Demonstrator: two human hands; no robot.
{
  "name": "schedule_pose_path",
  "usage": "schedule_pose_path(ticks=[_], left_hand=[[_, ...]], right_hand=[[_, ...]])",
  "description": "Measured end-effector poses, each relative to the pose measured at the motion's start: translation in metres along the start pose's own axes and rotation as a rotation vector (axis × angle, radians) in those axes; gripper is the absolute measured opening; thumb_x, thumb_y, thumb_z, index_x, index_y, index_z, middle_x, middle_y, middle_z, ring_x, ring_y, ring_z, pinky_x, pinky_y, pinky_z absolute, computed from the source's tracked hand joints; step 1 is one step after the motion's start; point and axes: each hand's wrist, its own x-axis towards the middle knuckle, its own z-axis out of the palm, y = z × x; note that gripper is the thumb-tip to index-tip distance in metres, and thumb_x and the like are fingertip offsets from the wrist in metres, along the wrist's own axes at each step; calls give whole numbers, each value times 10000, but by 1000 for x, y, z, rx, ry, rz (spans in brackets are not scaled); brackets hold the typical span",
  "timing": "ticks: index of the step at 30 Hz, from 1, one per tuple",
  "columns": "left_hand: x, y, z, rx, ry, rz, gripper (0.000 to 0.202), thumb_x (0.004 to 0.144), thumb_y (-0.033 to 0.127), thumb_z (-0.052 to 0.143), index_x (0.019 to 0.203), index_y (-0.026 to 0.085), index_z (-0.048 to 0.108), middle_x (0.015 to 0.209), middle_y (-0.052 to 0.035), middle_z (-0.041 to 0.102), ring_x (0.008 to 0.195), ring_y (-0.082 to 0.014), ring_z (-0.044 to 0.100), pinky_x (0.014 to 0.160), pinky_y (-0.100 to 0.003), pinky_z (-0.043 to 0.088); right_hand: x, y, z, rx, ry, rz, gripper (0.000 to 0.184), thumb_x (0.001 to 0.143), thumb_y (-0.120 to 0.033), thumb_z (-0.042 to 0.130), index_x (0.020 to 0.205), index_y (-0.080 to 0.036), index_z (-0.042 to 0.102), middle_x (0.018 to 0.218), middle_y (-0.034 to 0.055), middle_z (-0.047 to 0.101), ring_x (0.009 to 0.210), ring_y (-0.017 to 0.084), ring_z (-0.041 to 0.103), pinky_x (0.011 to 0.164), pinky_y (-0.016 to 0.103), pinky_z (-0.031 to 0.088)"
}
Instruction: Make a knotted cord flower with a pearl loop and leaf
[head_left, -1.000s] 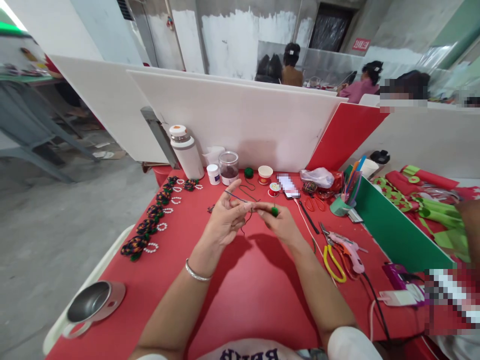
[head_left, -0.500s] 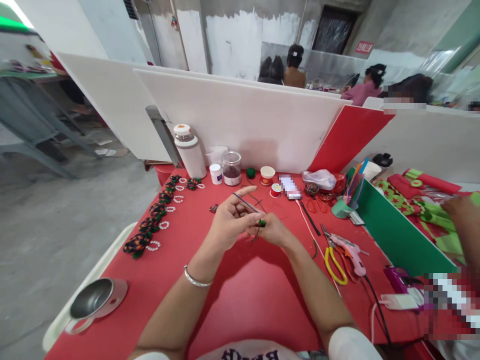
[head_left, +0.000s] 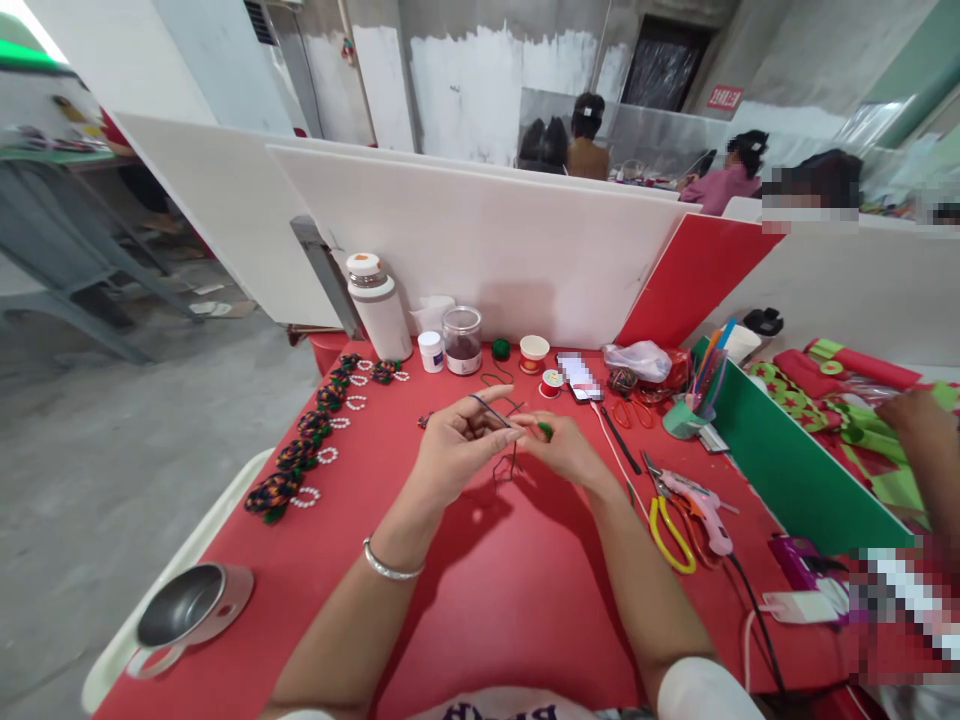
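Note:
My left hand (head_left: 455, 440) is raised over the middle of the red table, a dark cord (head_left: 491, 408) running across its forefinger down to its pinched thumb. Close by on the right, my right hand (head_left: 561, 448) has its fingers bent, with a small green yarn piece (head_left: 544, 431) among them. Thumb and forefinger of that hand come near my left thumb tip. Loose thin cord ends (head_left: 504, 468) dangle below the fingertips. How the cord is looped there is too fine to make out.
Dark multicoloured braided pieces with white bead loops (head_left: 298, 455) line the left side. A steel cup (head_left: 193, 605) stands front left, a white bottle (head_left: 377, 310) at the back. Yellow-handled pliers (head_left: 671, 530) and a pink glue gun (head_left: 705, 510) lie right, beside a green divider (head_left: 802, 460).
My right hand has shifted slightly right and turned, its fingers less tightly closed. The green yarn piece has moved right with it. My left hand stays nearly in place; more loose cord hangs below.

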Motion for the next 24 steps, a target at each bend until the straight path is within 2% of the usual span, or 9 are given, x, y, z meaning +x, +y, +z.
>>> schedule_pose_path(ticks=[2,5,7,9,12,16,24], left_hand=[[1,0,0,-8,-20,-33,737,641,271,877,1317,117,627,725,-42,735,639,-134,654,600,-232,506],[2,-1,1,-21,-32,-69,825,624,258,881,1375,103,576,725,-42,734,682,-144,670,651,-243,518],[2,-1,1,-17,-31,-81,827,625,255,878,1377,95,572,724,-41,732,693,-145,672,664,-247,521],[3,-1,1,-12,-41,-85,818,626,251,876,1371,94,576,730,-44,732,701,-145,671,658,-243,518],[4,-3,0,-13,-61,-89,818,633,251,872,1377,100,570,747,-46,735,644,-122,640,595,-224,500],[4,-5,-1,-19,-77,-99,843,643,269,866,1402,102,540,750,-36,729,534,-88,570,498,-211,473],[3,-2,1,-31,-107,-132,945,632,257,868,1460,64,455,687,-41,724,650,-190,702,521,-236,527]], right_hand=[[-4,-9,-10,95,164,-42,281,889,-378,603,1048,-216,769,1006,48,734,898,186,651,797,308,501],[-16,-23,-23,198,412,-182,445,988,-482,413,968,-219,772,938,53,691,834,173,617,715,292,497],[-26,-28,-28,223,573,-246,526,999,-530,370,865,-216,770,844,49,661,736,158,577,622,274,469],[-34,-30,-29,289,652,-247,564,998,-573,367,815,-211,758,702,31,613,592,134,512,513,258,406],[-41,-32,-28,403,577,-277,565,973,-622,414,803,-202,751,566,8,558,472,115,461,437,251,346],[-42,-37,-27,395,379,-290,485,966,-582,493,818,-208,762,579,18,618,507,123,550,461,243,383],[-40,-42,-23,283,249,-219,427,979,-541,505,911,-216,773,637,14,669,563,124,608,534,240,451]])
